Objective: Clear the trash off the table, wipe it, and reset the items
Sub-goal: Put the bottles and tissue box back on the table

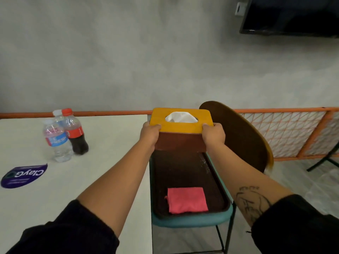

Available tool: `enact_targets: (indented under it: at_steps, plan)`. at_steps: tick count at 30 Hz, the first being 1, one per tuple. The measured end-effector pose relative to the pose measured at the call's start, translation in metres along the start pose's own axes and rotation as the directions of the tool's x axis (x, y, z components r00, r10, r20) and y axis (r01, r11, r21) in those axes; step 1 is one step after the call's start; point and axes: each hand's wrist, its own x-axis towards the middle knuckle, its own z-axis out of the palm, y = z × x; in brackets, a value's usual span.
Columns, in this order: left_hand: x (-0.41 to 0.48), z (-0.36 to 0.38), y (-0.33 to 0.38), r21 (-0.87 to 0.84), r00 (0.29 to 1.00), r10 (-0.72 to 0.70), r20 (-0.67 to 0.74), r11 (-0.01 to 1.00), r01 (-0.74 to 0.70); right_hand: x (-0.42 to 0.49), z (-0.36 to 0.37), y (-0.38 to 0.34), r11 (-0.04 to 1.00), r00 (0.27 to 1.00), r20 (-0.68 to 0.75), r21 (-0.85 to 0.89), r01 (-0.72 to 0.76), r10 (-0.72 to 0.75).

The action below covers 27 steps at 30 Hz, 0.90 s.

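A wooden tissue box (180, 136) with a yellow lid and a white tissue poking out hangs in the air above a dark tray (185, 173). My left hand (149, 133) grips its left end and my right hand (213, 133) grips its right end. The tray lies on a teal chair seat (190, 219) beside the table, and a folded pink cloth (187, 199) lies at the tray's near end. On the white table (91, 162) at the left stand a water bottle (56, 142), a second clear bottle (58, 116) behind it and a cola bottle (76, 132).
A purple fan-shaped card (23, 176) lies on the table near the left edge. The chair's dark wooden backrest (238, 134) rises right of the box. An orange mesh railing (286, 132) runs along the grey wall. A black screen (291, 15) hangs at top right.
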Motion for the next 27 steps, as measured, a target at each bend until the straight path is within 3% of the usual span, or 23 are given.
enact_targets:
  at_steps: [6,14,27]
  plan:
    - [-0.068,-0.027,0.017,-0.117,0.998,0.010,-0.064,0.993,-0.017,-0.055,-0.028,-0.018,0.990,0.996,-0.009,0.110,0.090,-0.089]
    - [-0.152,-0.064,0.006,-0.265,0.989,-0.013,-0.150,0.964,-0.028,-0.134,-0.056,-0.004,0.954,0.992,0.044,0.282,0.102,-0.119]
    - [-0.213,-0.164,0.006,-0.363,0.955,-0.010,-0.297,0.926,-0.103,-0.245,-0.028,-0.031,0.900,0.978,0.089,0.415,0.134,-0.186]
